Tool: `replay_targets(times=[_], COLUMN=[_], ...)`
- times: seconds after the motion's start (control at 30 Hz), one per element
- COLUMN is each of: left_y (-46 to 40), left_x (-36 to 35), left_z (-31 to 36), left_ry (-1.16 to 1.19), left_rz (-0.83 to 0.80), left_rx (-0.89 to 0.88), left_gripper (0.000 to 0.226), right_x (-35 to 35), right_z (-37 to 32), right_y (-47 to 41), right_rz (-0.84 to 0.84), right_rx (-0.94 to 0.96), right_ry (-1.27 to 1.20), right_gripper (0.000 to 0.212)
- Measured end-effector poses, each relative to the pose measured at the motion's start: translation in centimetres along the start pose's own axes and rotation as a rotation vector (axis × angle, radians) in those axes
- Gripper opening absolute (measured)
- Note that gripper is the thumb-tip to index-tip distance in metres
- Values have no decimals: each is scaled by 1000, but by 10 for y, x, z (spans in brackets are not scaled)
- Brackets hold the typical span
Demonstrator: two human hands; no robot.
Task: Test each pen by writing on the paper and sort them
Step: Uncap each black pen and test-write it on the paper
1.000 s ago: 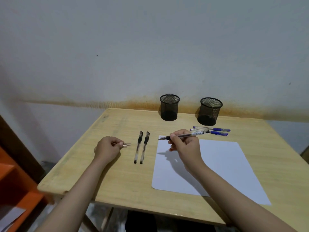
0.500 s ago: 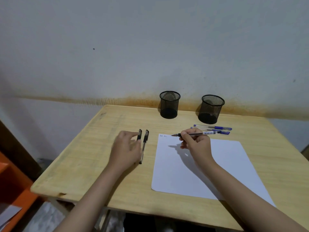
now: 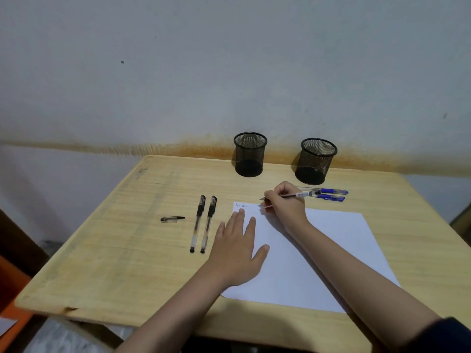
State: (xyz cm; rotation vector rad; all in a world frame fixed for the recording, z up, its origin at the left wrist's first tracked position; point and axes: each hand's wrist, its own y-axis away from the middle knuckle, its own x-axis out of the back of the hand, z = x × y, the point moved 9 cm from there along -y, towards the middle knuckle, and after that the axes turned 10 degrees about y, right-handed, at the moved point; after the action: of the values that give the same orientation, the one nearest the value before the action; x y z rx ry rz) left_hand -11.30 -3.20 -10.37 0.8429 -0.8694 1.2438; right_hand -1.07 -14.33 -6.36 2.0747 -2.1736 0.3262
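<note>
Right hand (image 3: 285, 205) pinches a pen (image 3: 290, 196) over the paper (image 3: 318, 250) (top corner); left hand (image 3: 239, 250) presses it, fingers (image 3: 240, 220) spread.

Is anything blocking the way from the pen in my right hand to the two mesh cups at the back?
Nothing visible. The pen in your right hand has open table up to both mesh cups; the blue-capped pens lie flat, off to the right.
</note>
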Motion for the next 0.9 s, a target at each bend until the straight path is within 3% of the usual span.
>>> replay_targets(times=[0.2,0.37,0.9], left_y=[-4,-7,-7], left_x=[-3,-6,-4], left_z=[-3,-5,-4], left_ry=[-33,-37,-39], left_rz=[32,61,57], left_rx=[3,2,9], left_gripper=[71,85,78], right_x=[-16,-22,-29], right_z=[0,-1,4], right_y=[-16,-14,-21], right_rz=[-3,-29,-55], right_rx=[19,98,101], right_ry=[70,136,191], right_gripper=[26,27,24])
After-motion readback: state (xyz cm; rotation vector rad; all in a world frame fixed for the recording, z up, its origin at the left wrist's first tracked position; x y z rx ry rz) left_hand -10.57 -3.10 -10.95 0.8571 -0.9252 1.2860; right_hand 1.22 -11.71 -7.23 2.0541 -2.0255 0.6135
